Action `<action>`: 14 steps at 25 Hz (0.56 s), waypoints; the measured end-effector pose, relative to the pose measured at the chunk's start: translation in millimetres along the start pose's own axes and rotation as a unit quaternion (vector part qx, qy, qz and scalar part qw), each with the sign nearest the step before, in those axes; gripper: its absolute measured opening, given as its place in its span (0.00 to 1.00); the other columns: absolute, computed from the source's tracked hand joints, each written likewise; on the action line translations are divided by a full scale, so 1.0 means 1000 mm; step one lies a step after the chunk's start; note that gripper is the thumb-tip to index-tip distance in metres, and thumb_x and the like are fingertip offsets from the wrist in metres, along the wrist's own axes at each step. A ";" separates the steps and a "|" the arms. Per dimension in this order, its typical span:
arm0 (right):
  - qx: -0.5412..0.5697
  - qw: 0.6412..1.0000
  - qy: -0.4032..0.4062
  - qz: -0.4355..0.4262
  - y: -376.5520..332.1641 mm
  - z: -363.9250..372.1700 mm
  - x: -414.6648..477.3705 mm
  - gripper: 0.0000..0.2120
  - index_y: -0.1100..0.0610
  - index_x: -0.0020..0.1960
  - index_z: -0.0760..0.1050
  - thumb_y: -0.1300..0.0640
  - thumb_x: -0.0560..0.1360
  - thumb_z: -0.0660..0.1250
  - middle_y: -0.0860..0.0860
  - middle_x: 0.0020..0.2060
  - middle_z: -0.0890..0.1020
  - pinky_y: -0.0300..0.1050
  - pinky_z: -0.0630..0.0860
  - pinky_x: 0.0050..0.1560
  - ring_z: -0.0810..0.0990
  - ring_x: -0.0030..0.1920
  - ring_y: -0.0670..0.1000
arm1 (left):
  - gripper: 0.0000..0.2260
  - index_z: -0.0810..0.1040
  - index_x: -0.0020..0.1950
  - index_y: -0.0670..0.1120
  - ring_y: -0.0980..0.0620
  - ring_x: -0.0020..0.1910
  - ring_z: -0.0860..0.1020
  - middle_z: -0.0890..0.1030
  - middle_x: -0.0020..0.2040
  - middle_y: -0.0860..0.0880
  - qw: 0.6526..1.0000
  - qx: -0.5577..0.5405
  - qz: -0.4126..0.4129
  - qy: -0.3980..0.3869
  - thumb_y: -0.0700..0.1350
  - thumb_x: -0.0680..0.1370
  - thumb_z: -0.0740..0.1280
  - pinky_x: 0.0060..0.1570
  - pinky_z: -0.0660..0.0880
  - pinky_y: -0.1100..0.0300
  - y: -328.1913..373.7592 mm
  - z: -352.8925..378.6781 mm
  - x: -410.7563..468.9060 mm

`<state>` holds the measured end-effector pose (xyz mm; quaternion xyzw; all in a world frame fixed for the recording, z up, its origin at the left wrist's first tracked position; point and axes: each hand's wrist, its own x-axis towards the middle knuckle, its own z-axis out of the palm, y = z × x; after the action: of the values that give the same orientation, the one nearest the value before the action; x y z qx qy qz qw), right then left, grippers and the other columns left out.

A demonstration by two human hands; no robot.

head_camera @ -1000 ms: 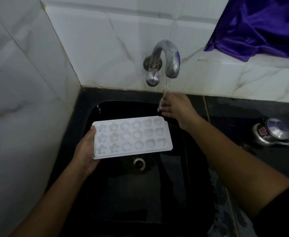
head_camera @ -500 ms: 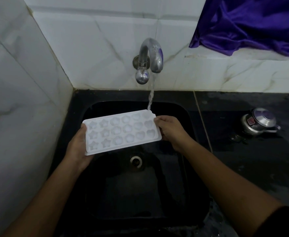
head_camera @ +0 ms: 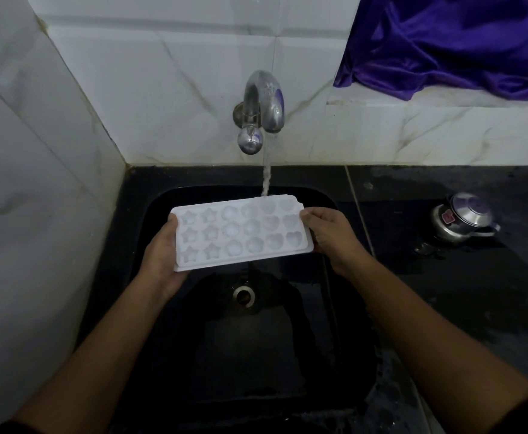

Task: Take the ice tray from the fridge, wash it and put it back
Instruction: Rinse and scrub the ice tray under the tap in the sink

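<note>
right hand [head_camera: 328,234] moved off the stream a second ago, now grips the white plastic ice tray [head_camera: 240,233] at its right end; left hand [head_camera: 162,258] holds the left end. tray over black sink [head_camera: 325,308], water from chrome tap [head_camera: 264,104] hitting its far edge.

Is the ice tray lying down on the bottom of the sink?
No, the left hand and right hand hold the ice tray up above the sink, under the tap.
</note>
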<state>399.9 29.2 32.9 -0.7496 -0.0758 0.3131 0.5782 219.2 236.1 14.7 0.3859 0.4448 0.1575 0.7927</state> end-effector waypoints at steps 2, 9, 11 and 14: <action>-0.007 1.000 0.014 0.000 0.004 -0.010 0.001 0.11 0.59 0.51 0.84 0.57 0.85 0.64 0.58 0.50 0.87 0.53 0.83 0.51 0.85 0.47 0.54 | 0.20 0.82 0.60 0.46 0.47 0.49 0.89 0.89 0.54 0.45 1.000 -0.004 -0.005 -0.010 0.57 0.88 0.56 0.41 0.85 0.53 -0.003 0.010 0.001; 0.011 0.998 0.053 -0.010 0.011 -0.041 -0.003 0.12 0.58 0.47 0.84 0.58 0.84 0.65 0.53 0.42 0.87 0.45 0.83 0.42 0.85 0.42 0.51 | 0.20 0.82 0.61 0.45 0.46 0.51 0.88 0.88 0.56 0.44 0.998 0.004 -0.021 -0.051 0.56 0.88 0.55 0.51 0.81 0.46 -0.012 0.041 0.007; 0.013 0.998 0.063 -0.012 0.012 -0.049 -0.003 0.12 0.59 0.47 0.84 0.58 0.84 0.65 0.56 0.44 0.87 0.47 0.82 0.43 0.85 0.43 0.52 | 0.20 0.81 0.62 0.45 0.44 0.54 0.88 0.88 0.58 0.43 0.998 0.005 -0.027 -0.056 0.56 0.88 0.56 0.54 0.81 0.45 -0.014 0.048 0.010; 0.016 0.997 0.078 -0.012 0.012 -0.061 -0.004 0.12 0.57 0.46 0.84 0.58 0.84 0.65 0.53 0.42 0.87 0.44 0.82 0.41 0.85 0.41 0.50 | 0.19 0.81 0.63 0.45 0.43 0.56 0.87 0.87 0.60 0.43 0.997 0.013 -0.032 -0.064 0.56 0.88 0.57 0.54 0.82 0.45 -0.017 0.058 0.016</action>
<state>427.5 -26.1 31.4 -0.7612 -0.0344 0.2479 0.5983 274.6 206.3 10.4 0.3912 0.4072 0.1009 0.8191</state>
